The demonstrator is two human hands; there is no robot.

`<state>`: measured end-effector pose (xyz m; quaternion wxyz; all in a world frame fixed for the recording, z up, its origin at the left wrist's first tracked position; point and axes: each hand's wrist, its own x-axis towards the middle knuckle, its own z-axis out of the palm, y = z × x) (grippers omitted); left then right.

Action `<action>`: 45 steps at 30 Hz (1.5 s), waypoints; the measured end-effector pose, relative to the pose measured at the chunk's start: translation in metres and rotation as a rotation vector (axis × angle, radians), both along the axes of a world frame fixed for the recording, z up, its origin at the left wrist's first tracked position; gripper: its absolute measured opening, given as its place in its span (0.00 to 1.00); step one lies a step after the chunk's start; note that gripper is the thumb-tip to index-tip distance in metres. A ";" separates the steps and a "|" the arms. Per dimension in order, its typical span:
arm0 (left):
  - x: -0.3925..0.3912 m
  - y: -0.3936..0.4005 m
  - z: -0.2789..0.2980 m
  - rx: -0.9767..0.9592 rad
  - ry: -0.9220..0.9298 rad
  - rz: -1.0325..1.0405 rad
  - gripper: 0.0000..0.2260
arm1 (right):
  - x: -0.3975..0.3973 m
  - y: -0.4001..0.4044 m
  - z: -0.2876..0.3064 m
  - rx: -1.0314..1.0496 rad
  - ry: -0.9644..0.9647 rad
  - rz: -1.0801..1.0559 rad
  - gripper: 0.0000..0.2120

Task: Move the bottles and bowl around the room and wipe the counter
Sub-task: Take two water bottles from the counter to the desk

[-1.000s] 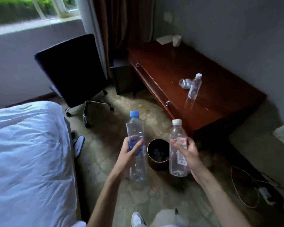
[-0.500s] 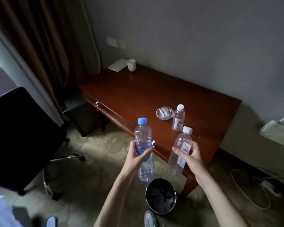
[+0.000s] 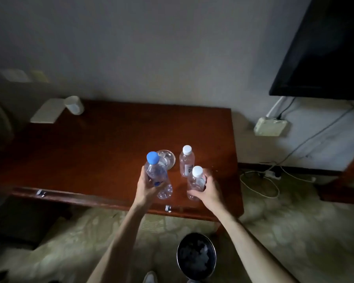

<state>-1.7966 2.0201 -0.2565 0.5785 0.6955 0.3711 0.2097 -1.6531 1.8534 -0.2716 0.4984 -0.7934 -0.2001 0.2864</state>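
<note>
Your left hand (image 3: 146, 186) wraps its fingers round the middle of the blue-capped bottle (image 3: 156, 174), holding it tilted above the wooden counter (image 3: 102, 152), its cap over the glass bowl (image 3: 168, 159). Your right hand (image 3: 209, 188) curls round the white-capped bottle (image 3: 196, 182) from its right side, just in front of a third bottle (image 3: 186, 161) standing upright on the counter beside the bowl.

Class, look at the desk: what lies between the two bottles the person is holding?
In the head view, only bare desk top shows between the blue-capped bottle in the left hand and the white-capped bottle in the right hand.
</note>
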 end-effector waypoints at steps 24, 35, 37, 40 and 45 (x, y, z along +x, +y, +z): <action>-0.001 0.042 -0.045 0.133 0.161 -0.236 0.32 | -0.049 0.036 -0.044 -0.089 -0.194 -0.305 0.37; -0.035 0.034 -0.044 0.187 0.132 -0.242 0.23 | -0.068 0.002 -0.057 -0.156 -0.185 -0.293 0.45; -0.052 0.032 -0.057 0.141 0.192 -0.164 0.27 | -0.078 -0.011 -0.060 -0.132 -0.180 -0.367 0.40; -0.079 0.015 -0.074 0.099 0.172 -0.114 0.21 | -0.097 -0.044 -0.084 -0.113 -0.190 -0.514 0.30; -0.115 -0.039 -0.086 0.013 0.279 -0.333 0.15 | -0.171 -0.121 -0.116 -0.175 0.117 -0.677 0.19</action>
